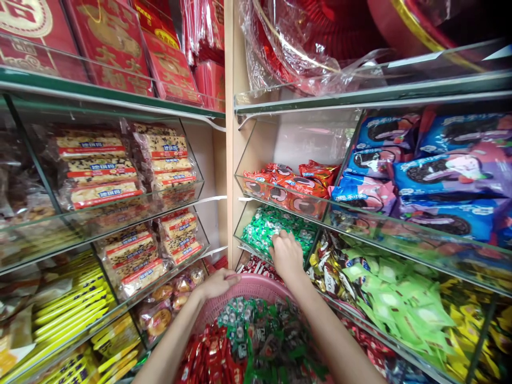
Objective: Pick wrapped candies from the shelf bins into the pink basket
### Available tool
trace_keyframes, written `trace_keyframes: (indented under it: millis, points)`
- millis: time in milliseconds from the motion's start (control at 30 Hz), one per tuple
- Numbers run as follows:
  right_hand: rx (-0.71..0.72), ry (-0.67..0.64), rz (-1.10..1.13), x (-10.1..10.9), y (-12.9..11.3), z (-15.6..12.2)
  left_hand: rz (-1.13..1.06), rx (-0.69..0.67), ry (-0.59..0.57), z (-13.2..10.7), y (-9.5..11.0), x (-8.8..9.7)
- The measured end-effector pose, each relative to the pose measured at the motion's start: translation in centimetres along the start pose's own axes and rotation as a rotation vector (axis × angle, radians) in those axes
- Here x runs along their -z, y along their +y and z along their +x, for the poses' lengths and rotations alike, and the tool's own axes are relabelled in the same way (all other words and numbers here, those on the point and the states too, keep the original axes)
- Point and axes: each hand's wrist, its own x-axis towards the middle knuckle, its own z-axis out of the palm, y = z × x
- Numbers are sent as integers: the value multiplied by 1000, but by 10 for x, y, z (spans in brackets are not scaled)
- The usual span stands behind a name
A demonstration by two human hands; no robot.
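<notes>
My left hand (218, 282) grips the far rim of a pink plastic basket (256, 289) held close below me. The basket holds a heap of small green and red wrapped candies (256, 341). My right hand (286, 253) reaches over the basket into a clear shelf bin of green wrapped candies (268, 226). Its fingers are curled down into the pile, and what they hold is hidden.
Clear angled bins line both shelf units, split by a wooden upright (231, 160). Orange snack packs (292, 184) and blue cookie packs (436, 176) sit above; light green sachets (400, 298) to the right. Nut bars (100, 170) fill the left bins, red boxes (108, 37) the top.
</notes>
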Motion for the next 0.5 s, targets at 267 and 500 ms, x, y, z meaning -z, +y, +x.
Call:
trace_keyframes:
  millis: [267,500]
  points:
    - [-14,46,1,-4,0,2,5,2,-10,2,-5,0]
    - [-7,136,6,-2,0,0,9,-8,-10,-1,-6,0]
